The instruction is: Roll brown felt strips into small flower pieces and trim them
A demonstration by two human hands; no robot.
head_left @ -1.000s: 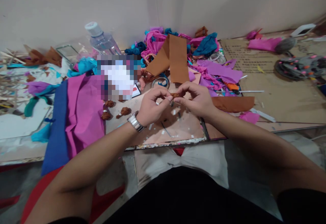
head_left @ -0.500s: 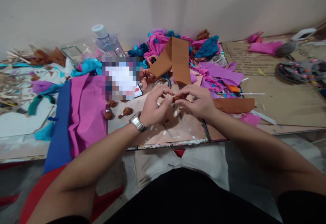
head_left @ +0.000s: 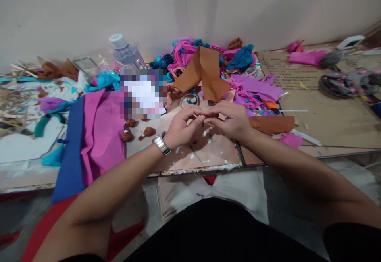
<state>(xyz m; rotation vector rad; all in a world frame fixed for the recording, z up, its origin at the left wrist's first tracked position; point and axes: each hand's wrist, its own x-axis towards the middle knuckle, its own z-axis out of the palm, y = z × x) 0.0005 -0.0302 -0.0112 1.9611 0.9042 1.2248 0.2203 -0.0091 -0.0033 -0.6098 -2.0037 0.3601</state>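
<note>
My left hand (head_left: 181,127) and my right hand (head_left: 230,120) meet above a pinkish board (head_left: 208,153), fingertips pinched together on a small brown crepe paper piece (head_left: 205,116) between them. A metal watch (head_left: 161,143) sits on my left wrist. Three small brown paper buds (head_left: 131,129) lie on the board to the left of my hands. A long folded brown paper strip (head_left: 205,73) stands just behind my hands, and another brown strip (head_left: 272,124) lies to the right of my right hand.
Pink and blue paper sheets (head_left: 95,135) drape over the left side. A plastic water bottle (head_left: 126,53) lies at the back left. Crumpled pink, purple and blue scraps (head_left: 238,67) pile at the back. A tape roll (head_left: 189,99) and cardboard sheet (head_left: 321,107) lie nearby.
My hands have drawn closer together, fingers closing tighter over the small brown piece. The view has shifted slightly downward.
</note>
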